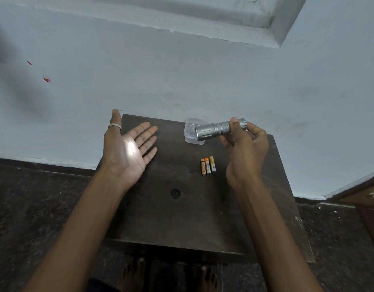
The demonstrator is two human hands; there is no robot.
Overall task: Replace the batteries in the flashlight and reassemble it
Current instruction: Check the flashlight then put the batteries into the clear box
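My right hand [244,148] grips a silver flashlight [215,129] by its rear end, held level above the back of the dark wooden table [182,218], lens pointing left. A bright patch of light falls on the palm of my left hand [129,148], which is held flat, palm up, fingers straight, with a ring on the thumb. Three small batteries [208,165] lie side by side on the table below the flashlight, orange and yellow tops pointing away from me.
A small clear plastic container [189,135] stands at the table's back edge, behind the flashlight head. The table stands against a pale blue wall [182,81]. Dark floor surrounds it, and my bare feet [167,277] show below the front edge.
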